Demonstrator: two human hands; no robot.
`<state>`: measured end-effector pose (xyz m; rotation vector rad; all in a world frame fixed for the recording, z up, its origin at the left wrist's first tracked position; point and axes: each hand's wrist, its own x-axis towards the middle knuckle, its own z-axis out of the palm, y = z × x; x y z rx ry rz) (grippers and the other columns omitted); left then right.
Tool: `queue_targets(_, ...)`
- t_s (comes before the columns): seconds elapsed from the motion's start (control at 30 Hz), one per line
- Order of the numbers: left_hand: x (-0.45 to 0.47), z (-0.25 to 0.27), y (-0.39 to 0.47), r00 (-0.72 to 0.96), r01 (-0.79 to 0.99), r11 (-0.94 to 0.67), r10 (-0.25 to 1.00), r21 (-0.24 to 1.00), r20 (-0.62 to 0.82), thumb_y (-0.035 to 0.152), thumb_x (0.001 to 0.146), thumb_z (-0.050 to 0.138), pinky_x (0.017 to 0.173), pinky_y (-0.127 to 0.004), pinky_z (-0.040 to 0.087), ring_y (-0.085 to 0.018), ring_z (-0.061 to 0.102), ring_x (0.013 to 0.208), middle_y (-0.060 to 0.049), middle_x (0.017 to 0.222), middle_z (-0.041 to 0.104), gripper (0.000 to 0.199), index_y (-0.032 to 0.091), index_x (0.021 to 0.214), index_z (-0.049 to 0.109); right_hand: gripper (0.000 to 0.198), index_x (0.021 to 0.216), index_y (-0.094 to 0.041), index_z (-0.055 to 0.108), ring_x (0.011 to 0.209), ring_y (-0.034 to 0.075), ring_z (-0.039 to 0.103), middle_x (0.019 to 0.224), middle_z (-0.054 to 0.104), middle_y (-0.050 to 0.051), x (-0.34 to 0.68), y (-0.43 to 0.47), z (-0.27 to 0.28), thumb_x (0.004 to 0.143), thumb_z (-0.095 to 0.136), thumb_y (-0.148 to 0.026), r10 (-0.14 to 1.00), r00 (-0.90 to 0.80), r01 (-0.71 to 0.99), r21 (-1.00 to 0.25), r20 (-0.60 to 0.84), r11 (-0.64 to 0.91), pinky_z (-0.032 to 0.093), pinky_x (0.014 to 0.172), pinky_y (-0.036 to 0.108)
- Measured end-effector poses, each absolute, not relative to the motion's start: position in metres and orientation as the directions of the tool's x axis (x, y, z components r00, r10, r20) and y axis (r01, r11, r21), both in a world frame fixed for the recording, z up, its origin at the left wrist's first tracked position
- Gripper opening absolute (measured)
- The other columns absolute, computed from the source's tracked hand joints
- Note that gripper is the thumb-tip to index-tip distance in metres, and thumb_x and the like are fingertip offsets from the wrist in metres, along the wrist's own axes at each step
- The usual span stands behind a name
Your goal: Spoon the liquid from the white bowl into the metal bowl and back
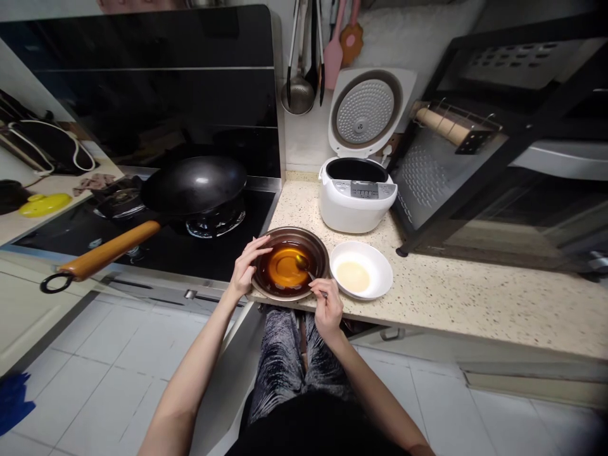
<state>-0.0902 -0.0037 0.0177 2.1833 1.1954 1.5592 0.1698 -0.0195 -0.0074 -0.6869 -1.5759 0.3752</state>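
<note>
Head view — right hand (329,311), the nearer, pinches spoon (302,262), its length slanting forward-left into amber liquid (280,271) in metal bowl (316,239). Left hand (246,266) half-open — fingers over bowl's left rim.

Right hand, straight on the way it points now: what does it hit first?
Likely the near-right rim of the metal bowl, just ahead of the right hand; depth is unclear, so it may clear the rim and meet the amber liquid instead.

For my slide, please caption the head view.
Left hand touches round metal bowl of amber liquid; right hand holds metal spoon.
</note>
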Motion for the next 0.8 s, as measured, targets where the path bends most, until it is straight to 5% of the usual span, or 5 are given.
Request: queue_targets(0.8,-0.0941,0.0119,0.0023,0.153,0.477,-0.658,0.715,0.582,0.682,0.021,0.081,0.044,0.131,-0.064,0.026,-0.032,0.051,0.150,-0.008,0.157,0.056,0.048,0.019,0.116,0.077,0.025,0.092,-0.024,0.061,0.084,0.020,0.065,0.088,0.069,0.003,0.1716,-0.0188,-0.0006,0.101,0.043,-0.010,0.628,0.002,0.190,-0.617,0.778,0.764,0.050,0.078,0.036)
